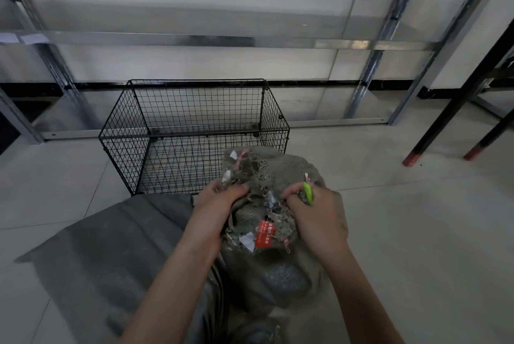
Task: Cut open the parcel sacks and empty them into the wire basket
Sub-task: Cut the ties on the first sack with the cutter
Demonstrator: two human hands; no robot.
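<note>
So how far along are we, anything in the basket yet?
Nothing looks done: the wire basket holds no parcels. In hand: the left hand grips the frayed mouth of the bulging sack, and the right hand, holding a green cutter, pinches it too. Left: open it and tip it in; the grey sack lying beside it may follow.

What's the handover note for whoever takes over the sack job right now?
Left hand: grips the bunched top of the sack.
Right hand: holds a green cutter, fingers at the same frayed top.
The sack stands bulging on the floor just in front of the wire basket. A flat grey sack lies on the floor to its left.
Done: no parcels in the basket yet. I cannot tell whether the top is cut through.
Left: open the sack, then tip it into the basket.
</note>
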